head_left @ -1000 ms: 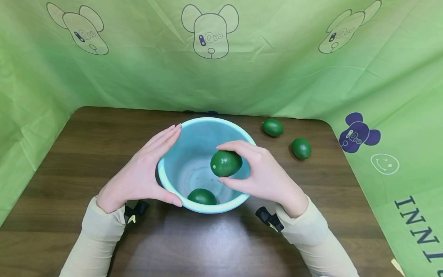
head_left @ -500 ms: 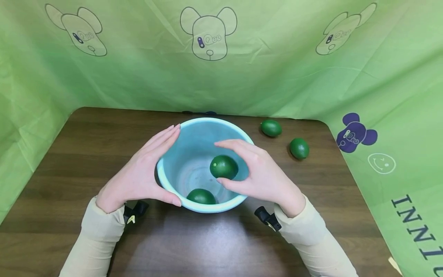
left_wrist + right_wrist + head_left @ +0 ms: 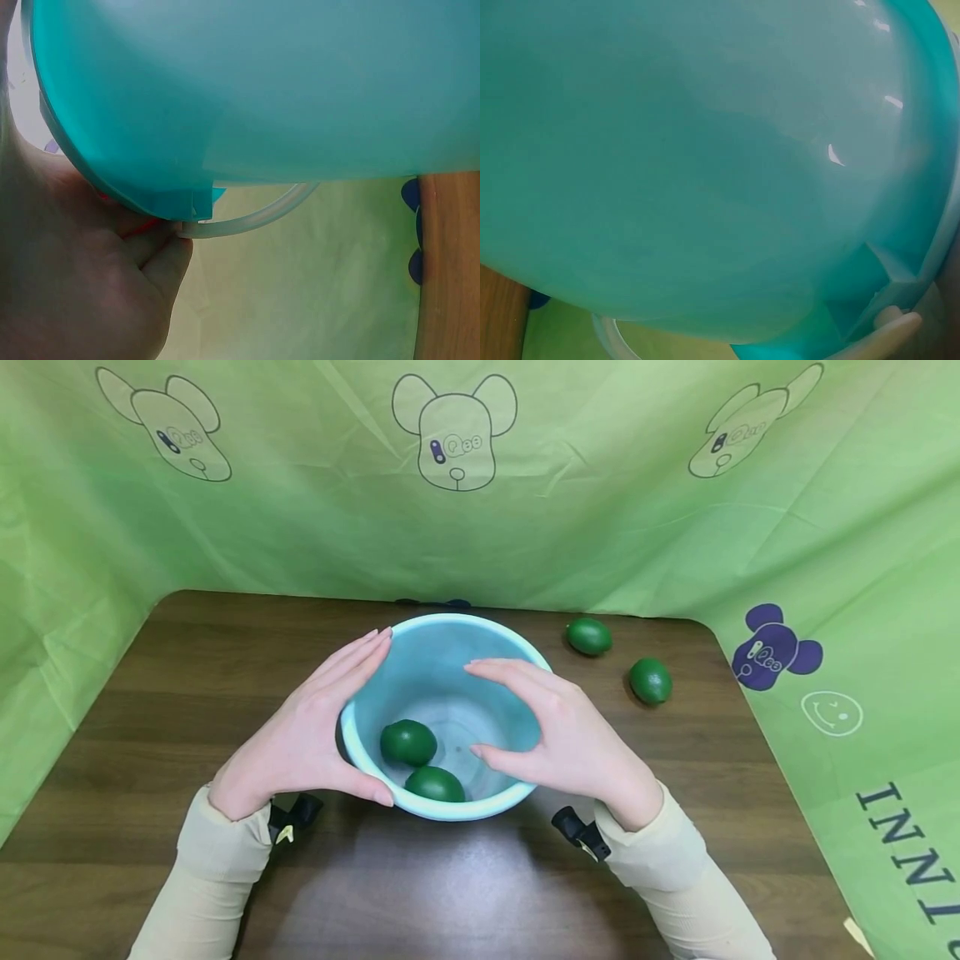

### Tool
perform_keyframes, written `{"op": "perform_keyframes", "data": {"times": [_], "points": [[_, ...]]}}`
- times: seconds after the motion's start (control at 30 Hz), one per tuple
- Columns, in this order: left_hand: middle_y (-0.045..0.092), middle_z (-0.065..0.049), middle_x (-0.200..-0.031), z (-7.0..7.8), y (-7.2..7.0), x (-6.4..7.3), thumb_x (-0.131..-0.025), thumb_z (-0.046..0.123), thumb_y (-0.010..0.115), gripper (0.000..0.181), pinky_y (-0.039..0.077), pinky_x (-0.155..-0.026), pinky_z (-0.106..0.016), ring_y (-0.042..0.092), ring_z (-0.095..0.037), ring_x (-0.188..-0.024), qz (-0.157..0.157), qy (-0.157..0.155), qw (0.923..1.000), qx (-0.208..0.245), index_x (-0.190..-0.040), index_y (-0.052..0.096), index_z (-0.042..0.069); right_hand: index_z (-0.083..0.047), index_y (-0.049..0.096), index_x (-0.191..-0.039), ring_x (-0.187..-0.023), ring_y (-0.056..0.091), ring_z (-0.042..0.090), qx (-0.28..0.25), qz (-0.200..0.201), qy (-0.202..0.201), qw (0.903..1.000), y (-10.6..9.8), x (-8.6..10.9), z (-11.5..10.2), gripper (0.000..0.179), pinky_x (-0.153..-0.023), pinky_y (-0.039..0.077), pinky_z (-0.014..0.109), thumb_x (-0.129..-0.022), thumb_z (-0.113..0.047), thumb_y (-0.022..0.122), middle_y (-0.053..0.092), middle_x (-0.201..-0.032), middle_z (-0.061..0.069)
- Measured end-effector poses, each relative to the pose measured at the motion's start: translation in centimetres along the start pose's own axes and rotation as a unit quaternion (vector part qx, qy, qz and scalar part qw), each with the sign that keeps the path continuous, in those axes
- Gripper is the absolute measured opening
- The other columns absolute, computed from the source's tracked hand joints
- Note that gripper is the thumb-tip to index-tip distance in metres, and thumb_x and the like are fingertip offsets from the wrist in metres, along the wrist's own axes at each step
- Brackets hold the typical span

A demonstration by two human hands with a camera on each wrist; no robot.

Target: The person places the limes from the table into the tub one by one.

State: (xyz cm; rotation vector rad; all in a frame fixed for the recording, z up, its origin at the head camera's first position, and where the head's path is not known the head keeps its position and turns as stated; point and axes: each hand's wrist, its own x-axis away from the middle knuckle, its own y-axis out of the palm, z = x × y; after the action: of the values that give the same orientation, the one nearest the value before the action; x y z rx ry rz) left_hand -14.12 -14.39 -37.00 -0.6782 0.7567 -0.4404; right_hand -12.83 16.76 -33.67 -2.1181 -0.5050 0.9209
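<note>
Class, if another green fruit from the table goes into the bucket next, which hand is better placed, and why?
Probably the right hand: it holds nothing, and the two green fruits on the table lie on its side. The left hand touches the rim of the bucket, farther from them.

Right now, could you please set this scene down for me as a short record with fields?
Bucket: light blue, on the table
In bucket: near lime and far lime, close together, contact unclear
On table, right of bucket: left lime and right lime, apart
Left hand: touches the bucket's rim, thumb and fingers spread
Right hand: at the bucket's right side, thumb and forefinger apart, no lime held
Handle: pale, outside the bucket
Background: green cloth
</note>
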Motion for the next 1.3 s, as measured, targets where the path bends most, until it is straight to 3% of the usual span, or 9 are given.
{"op": "perform_keyframes", "data": {"times": [0.4, 0.7, 0.97, 1.17, 1.3], "points": [[0.022, -0.006, -0.167, 0.0, 0.2, -0.2, -0.055, 0.082, 0.081, 0.143, 0.026, -0.117, -0.049, 0.018, -0.025, -0.152, -0.005, 0.000, 1.0000, -0.002, -0.162, 0.024, 0.008, -0.015, 0.055, -0.145, -0.132, 0.050, 0.010, -0.009, -0.001, 0.003, 1.0000, -0.3, 0.3, 0.0, 0.073, -0.107, 0.041, 0.033, -0.081, -0.032, 0.085, 0.057, -0.142, -0.003], [0.021, -0.003, -0.168, 0.4, 0.0, 0.2, -0.050, 0.070, 0.093, 0.145, 0.028, -0.116, -0.050, 0.018, -0.024, -0.152, -0.012, -0.012, 0.9998, -0.009, -0.163, 0.023, 0.010, -0.011, 0.057, -0.143, -0.132, 0.052, 0.017, -0.053, 0.032, -0.021, 0.9978, -0.3, 0.6, 0.0, 0.071, -0.108, 0.042, 0.036, -0.080, -0.023, 0.087, 0.057, -0.143, -0.003], [0.021, -0.004, -0.168, 0.5, -0.1, 0.2, -0.054, 0.079, 0.085, 0.143, 0.027, -0.117, -0.050, 0.018, -0.024, -0.152, -0.013, -0.015, 0.9997, -0.010, -0.163, 0.023, 0.010, -0.010, 0.050, -0.149, -0.140, 0.044, 0.022, -0.063, 0.069, 0.015, 0.9955, -1.3, 1.1, 0.3, 0.082, -0.107, 0.042, 0.040, -0.077, -0.018, 0.089, 0.047, -0.154, 0.002], [0.020, -0.004, -0.168, 0.5, 0.0, 0.2, -0.053, 0.079, 0.085, 0.144, 0.026, -0.117, -0.050, 0.017, -0.024, -0.152, -0.015, -0.016, 0.9997, -0.012, -0.163, 0.023, 0.009, -0.004, 0.046, -0.152, -0.141, 0.042, 0.025, -0.051, 0.098, 0.026, 0.9935, -2.2, 1.4, 1.2, 0.087, -0.115, 0.032, 0.041, -0.076, -0.009, 0.087, 0.046, -0.154, 0.004], [0.020, -0.003, -0.168, 0.5, -0.1, 0.2, -0.053, 0.078, 0.086, 0.144, 0.026, -0.117, -0.049, 0.017, -0.024, -0.152, -0.015, -0.019, 0.9996, -0.012, -0.163, 0.023, 0.010, -0.003, 0.045, -0.152, -0.140, 0.043, 0.027, -0.052, 0.116, 0.041, 0.9910, -2.9, 1.4, 1.4, 0.085, -0.114, 0.033, 0.040, -0.076, -0.002, 0.085, 0.047, -0.153, 0.007]]}}
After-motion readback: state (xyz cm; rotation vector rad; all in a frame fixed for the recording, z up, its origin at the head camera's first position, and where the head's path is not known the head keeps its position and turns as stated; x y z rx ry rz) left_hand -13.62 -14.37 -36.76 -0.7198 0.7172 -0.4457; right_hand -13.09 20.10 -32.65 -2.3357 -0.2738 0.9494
